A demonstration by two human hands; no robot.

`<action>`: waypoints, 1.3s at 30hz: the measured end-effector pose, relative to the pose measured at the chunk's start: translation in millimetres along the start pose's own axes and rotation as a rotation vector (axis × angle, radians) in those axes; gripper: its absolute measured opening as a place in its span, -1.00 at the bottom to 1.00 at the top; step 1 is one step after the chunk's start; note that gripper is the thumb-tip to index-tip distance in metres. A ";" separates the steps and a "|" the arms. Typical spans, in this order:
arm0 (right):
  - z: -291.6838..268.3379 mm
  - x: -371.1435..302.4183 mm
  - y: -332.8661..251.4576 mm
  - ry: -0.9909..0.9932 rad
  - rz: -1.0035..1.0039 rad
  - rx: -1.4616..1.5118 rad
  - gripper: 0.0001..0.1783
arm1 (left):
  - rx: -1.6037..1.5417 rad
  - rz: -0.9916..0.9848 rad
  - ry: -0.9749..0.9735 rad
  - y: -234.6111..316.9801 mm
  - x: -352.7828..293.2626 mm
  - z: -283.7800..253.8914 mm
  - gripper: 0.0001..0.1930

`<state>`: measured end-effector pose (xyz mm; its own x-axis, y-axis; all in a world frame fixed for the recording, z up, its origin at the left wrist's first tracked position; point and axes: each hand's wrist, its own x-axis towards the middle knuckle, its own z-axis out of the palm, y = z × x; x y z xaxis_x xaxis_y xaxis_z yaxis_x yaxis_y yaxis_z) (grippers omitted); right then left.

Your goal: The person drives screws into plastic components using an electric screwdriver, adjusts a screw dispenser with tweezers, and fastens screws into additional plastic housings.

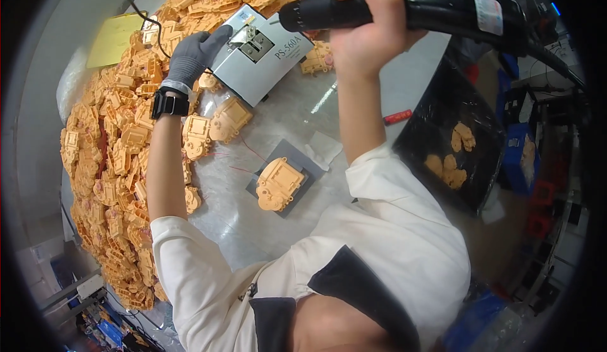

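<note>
My left hand, in a grey glove, grips the left edge of a silver metal screw feeder, its fingers by the small mechanism on top. Bare, my right hand is wrapped round a black electric screwdriver. The screwdriver lies nearly level, its bit end pointing left, close over the feeder's mechanism. Whether a screw sits on the bit is too small to tell. Nearer me, an orange plastic housing with thin red wires rests on a dark square pad.
A large heap of orange plastic housings curves along the left and far side. Two more housings lie just below the feeder. At right stands a black-lined bin with a few orange parts, beside a red marker-like stick. A yellow sheet sits far left.
</note>
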<state>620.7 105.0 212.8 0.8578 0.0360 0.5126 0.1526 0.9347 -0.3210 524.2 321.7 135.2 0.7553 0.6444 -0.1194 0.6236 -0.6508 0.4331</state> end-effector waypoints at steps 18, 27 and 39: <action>-46.1 -12.8 -66.2 0.034 0.121 -0.449 -0.53 | -0.230 -0.004 0.053 10.6 -5.6 12.0 -0.38; -118.5 -10.9 -80.5 -0.116 0.014 -0.229 -0.59 | -0.220 0.149 -0.002 38.1 -26.6 5.2 -0.37; -119.4 -17.4 -77.9 -0.082 0.094 -0.179 -0.58 | -0.162 0.252 0.033 28.1 -20.0 9.9 -0.36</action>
<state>652.5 -10.7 133.8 0.8305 0.1557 0.5347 0.1647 0.8486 -0.5028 528.6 286.6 140.9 0.8738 0.4849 0.0381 0.3749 -0.7214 0.5823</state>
